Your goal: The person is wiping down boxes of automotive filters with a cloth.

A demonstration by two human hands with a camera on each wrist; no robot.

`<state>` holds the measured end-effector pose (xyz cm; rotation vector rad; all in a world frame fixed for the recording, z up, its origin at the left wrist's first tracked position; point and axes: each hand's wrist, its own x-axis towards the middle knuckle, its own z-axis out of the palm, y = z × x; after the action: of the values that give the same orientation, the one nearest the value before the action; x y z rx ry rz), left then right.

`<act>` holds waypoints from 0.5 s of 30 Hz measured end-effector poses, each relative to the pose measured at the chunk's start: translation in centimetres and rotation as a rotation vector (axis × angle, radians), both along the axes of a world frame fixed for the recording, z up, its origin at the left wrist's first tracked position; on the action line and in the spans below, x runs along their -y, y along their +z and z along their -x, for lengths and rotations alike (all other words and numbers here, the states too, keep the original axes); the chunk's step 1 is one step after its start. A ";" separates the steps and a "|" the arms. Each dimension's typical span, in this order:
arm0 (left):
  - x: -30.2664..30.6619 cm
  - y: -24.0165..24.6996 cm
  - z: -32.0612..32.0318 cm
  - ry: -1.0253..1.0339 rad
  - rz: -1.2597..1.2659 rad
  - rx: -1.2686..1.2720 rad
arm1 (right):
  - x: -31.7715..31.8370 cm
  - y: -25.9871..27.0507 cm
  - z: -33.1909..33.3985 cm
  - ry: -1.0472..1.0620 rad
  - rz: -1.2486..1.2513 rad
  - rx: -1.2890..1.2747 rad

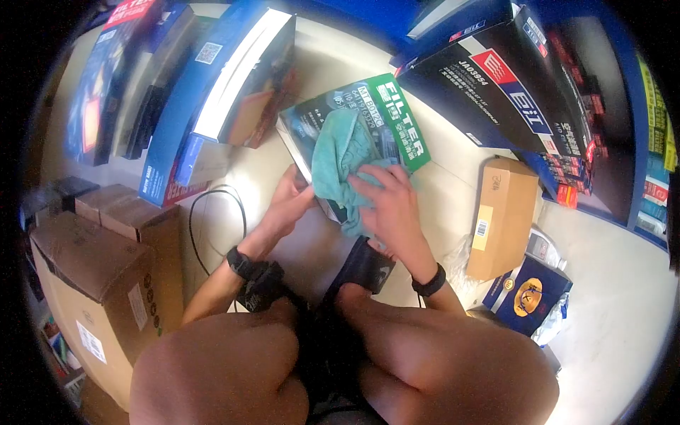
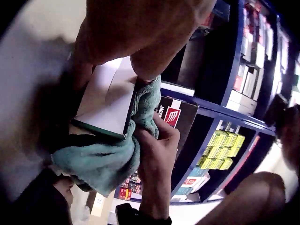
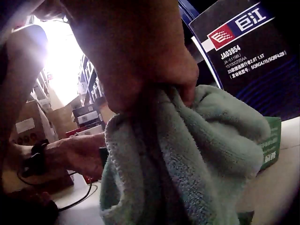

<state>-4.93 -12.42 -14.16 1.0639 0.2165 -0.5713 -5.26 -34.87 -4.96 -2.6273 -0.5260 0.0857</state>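
Note:
A green and dark filter box (image 1: 407, 120) is held tilted above the floor in the head view. My left hand (image 1: 292, 202) grips its near left edge, with the thumb on the white side (image 2: 105, 101) in the left wrist view. A teal cloth (image 1: 336, 152) lies bunched over the printed face. My right hand (image 1: 389, 205) holds the cloth against the box; in the right wrist view the folds of cloth (image 3: 187, 150) hang from that hand (image 3: 150, 79), whose fingertips are mostly hidden.
Large blue boxes (image 1: 184, 106) stand at the back left, brown cartons (image 1: 92, 276) at the left. On the right are a black box (image 1: 496, 85), a long brown box (image 1: 504, 212), a dark blue box (image 1: 528, 294) and shelves (image 1: 623, 163). A black cable (image 1: 191, 230) lies on the floor.

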 end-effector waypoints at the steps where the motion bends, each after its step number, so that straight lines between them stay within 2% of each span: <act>1: 0.1 -0.1 -0.2 0.012 0.011 -0.028 | 0.3 -0.6 -0.4 -0.008 -0.007 0.017; 7: 0.2 0.1 -0.5 -0.013 -0.072 -0.155 | 4.6 -4.3 -4.6 -0.247 0.115 0.034; 9: 0.4 1.0 -0.5 -0.018 -0.078 -0.173 | 6.8 -4.7 -6.5 -0.376 0.266 0.021; 11: 0.6 2.0 -0.5 -0.001 -0.201 -0.158 | 8.3 -4.6 -7.8 -0.400 0.248 -0.006; 15: 0.2 2.2 -0.4 0.020 -0.098 -0.141 | 8.2 -3.2 -7.6 -0.371 0.182 -0.011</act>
<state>-4.53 -12.63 -11.93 1.1156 0.3818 -0.6236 2.33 -43.03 -8.14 -2.8520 -0.0214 0.0308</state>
